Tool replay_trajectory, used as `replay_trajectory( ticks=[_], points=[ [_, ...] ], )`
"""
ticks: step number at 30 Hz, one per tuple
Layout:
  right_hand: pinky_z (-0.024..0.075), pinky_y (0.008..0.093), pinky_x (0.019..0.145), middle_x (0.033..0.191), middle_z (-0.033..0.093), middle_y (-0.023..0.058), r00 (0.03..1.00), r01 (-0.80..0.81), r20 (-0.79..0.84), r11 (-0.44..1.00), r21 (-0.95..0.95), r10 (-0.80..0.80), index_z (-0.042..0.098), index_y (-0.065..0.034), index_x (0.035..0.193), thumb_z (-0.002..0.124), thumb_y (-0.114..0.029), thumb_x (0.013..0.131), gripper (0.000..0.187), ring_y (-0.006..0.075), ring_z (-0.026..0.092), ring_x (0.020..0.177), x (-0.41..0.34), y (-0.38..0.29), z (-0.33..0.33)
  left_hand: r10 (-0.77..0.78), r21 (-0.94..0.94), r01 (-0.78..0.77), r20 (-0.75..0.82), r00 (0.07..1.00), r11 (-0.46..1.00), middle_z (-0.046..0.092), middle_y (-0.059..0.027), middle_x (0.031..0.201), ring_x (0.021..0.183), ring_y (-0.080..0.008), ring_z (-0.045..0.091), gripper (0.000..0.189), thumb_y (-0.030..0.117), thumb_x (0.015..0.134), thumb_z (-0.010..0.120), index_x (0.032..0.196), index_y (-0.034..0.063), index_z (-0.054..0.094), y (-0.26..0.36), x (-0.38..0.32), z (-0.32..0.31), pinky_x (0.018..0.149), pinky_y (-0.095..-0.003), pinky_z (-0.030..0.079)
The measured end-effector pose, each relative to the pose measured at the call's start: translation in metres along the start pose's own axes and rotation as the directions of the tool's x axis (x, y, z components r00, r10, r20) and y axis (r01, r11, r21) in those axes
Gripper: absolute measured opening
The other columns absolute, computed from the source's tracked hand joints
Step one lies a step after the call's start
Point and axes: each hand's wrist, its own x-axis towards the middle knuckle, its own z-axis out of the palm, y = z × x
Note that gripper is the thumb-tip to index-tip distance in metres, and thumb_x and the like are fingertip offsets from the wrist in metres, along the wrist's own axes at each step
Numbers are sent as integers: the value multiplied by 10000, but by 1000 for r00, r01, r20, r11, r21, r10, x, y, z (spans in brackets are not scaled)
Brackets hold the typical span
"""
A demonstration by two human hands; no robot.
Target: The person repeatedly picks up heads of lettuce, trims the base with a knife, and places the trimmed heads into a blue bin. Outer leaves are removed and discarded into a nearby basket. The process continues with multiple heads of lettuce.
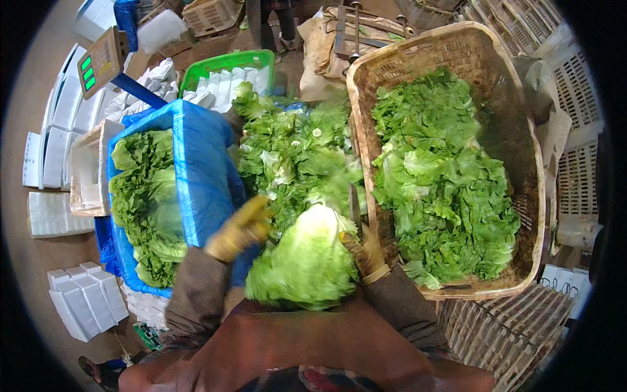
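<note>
A pale green head of leafy lettuce (313,259), blurred at its leaves, is in front of my body with its whitish base pointing away from me. My right hand (363,250), in a yellowish glove, holds a knife (354,206) with its blade pointing away from me, beside the lettuce's right side. My left hand (240,230), in a yellow glove and blurred, is raised left of the lettuce, fingers apart, holding nothing. Beyond both hands lies a heap of loose lettuce leaves (299,152).
On the left, a blue-lined box (177,171) holds lettuce heads; a scale display (100,63) rises behind it. At right stands a big dirty plastic crate (362,122) of lettuce. Farther back are a green basket (196,68) and a person's legs (279,22).
</note>
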Motion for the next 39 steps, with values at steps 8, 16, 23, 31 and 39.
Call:
replay_trajectory(
  ticks=[8, 16, 23, 31, 39],
  points=[
    [456, 420, 1040, 1285, 628, 142, 972, 140, 22, 501, -854, -234, 565, -114, 1345, 675, -402, 907, 536, 276, 595, 1195, 15, -130, -21, 58, -545, 46, 173, 983, 837, 503, -97, 1411, 1318, -205, 443, 1095, 386, 621, 908, 1495, 25, 355, 32, -17, 17, 1122, -356, 322],
    [536, 358, 692, 1144, 656, 109, 722, 549, 596, -234, -802, -351, 595, -91, 1136, 526, -157, 854, 297, 237, 665, 800, -41, -120, 70, 71, -484, -10, 107, 992, 875, 500, -103, 1419, 1297, -205, 476, 1169, 443, 589, 933, 1486, -12, 338, 21, -49, 12, 1097, -377, 362],
    [561, 352, 629, 1029, 669, 183, 996, 88, 80, 214, -973, -48, 596, -52, 1170, 519, -345, 998, 349, 353, 687, 774, 37, -19, -37, 109, -615, 32, 191, 975, 788, 423, -120, 1504, 1412, -230, 354, 1164, 489, 640, 884, 1526, 18, 294, 18, -66, 17, 1167, -373, 246],
    [449, 314, 954, 1350, 529, 92, 854, 136, 509, 990, -19, -108, 363, -17, 1482, 686, -522, 884, 847, 158, 520, 1177, 46, 17, 37, 37, -812, 136, 190, 981, 567, 389, -134, 1514, 1399, -260, 375, 1107, 593, 739, 758, 1536, 24, 242, -3, -37, 41, 1166, -400, 268],
    [485, 350, 1005, 1369, 531, 110, 828, -110, 541, 906, 408, -144, 380, -23, 1457, 652, -291, 957, 629, 207, 553, 1220, 58, 14, 37, 110, 116, -107, -15, 994, 987, 503, -180, 1421, 1320, -292, 457, 264, 204, 848, 733, 1042, 44, 654, 38, -2, 7, 1105, -400, 324]
  ],
)
